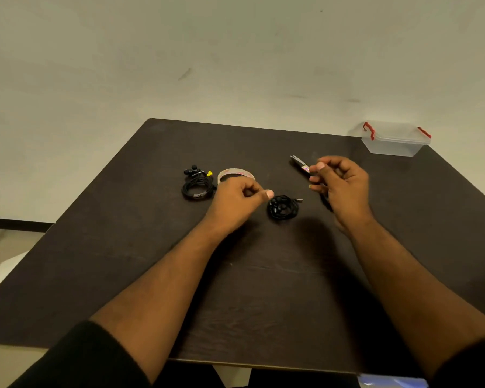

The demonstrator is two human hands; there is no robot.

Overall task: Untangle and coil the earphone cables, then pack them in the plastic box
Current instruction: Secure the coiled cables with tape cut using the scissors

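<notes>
Two black earphone cables lie coiled on the dark table (151, 247): one with a yellow tag (197, 186) at the left, one (282, 207) in the middle. My left hand (235, 198) hovers between them with its fingers curled and its thumb pointing at the middle coil, and nothing shows in it. My right hand (340, 183) is raised to the right of that coil, fingers curled. A short black strand (327, 204) shows under its palm, but I cannot tell whether the hand holds it. The clear plastic box (394, 141) with red latches stands at the far right corner.
A roll of clear tape (235, 173) lies just behind my left hand. A small metal cutter (299, 163) with a pink label lies beside my right thumb. A pale wall rises behind the table, and the floor drops away at the left.
</notes>
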